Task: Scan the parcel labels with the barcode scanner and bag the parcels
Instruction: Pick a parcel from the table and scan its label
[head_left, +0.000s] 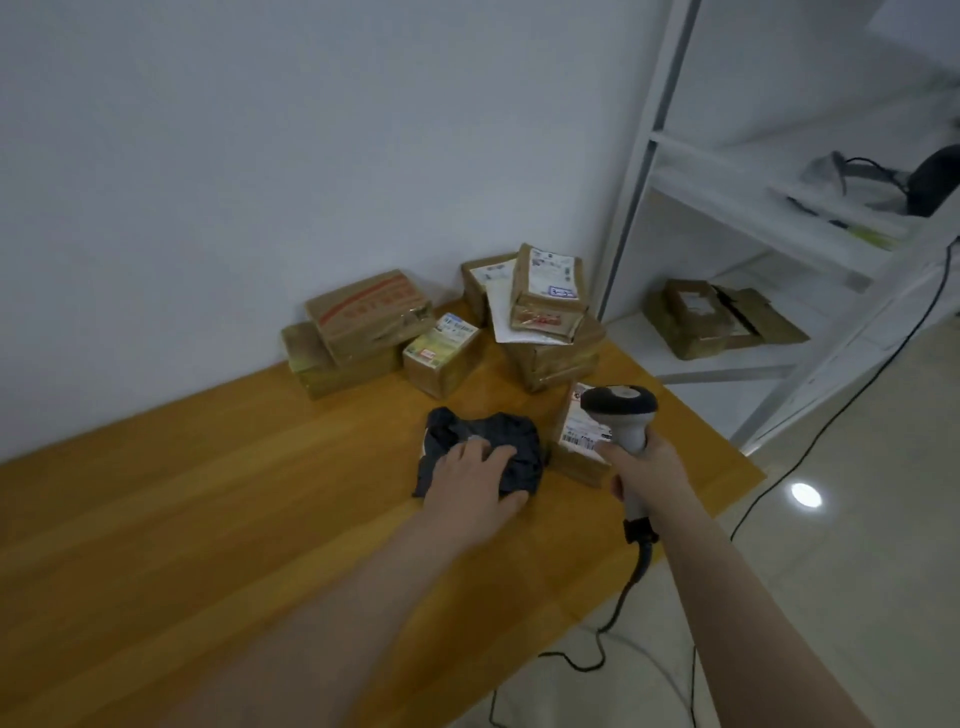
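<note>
Parcels (545, 332) in brown cardboard crowd the far corner of the desk (208, 519) in the head view. They are stacked against the wall (260, 182) with most of their white labels (550, 270) turned up, presumably so each can be read without turning the box over. Nearer the person, a small parcel (576, 465) lies apart from the pile, close to the desk's right edge, its own label facing up. The right hand (649, 470) is wrapped firmly round the grip of the barcode scanner (621, 410), whose head hangs just above that label and covers part of it. The angle suggests it is aimed down at the barcode, so I judge this to be the parcel being scanned. The scanner's cable (641, 566) drops from the butt of the handle past the desk edge to the floor (831, 571). Just left of the small parcel, touching or nearly touching it, sits a dark crumpled bundle (483, 441); whether it is the bag or a soft-packed parcel I cannot tell. The left hand (475, 475) rests on top of it, fingers spread and fairly straight, pressing rather than gripping, probably to keep it flat and within reach. Beyond the desk, to the right, a white shelf unit (639, 332) holds an opened carton (717, 322) on its low shelf.
</note>
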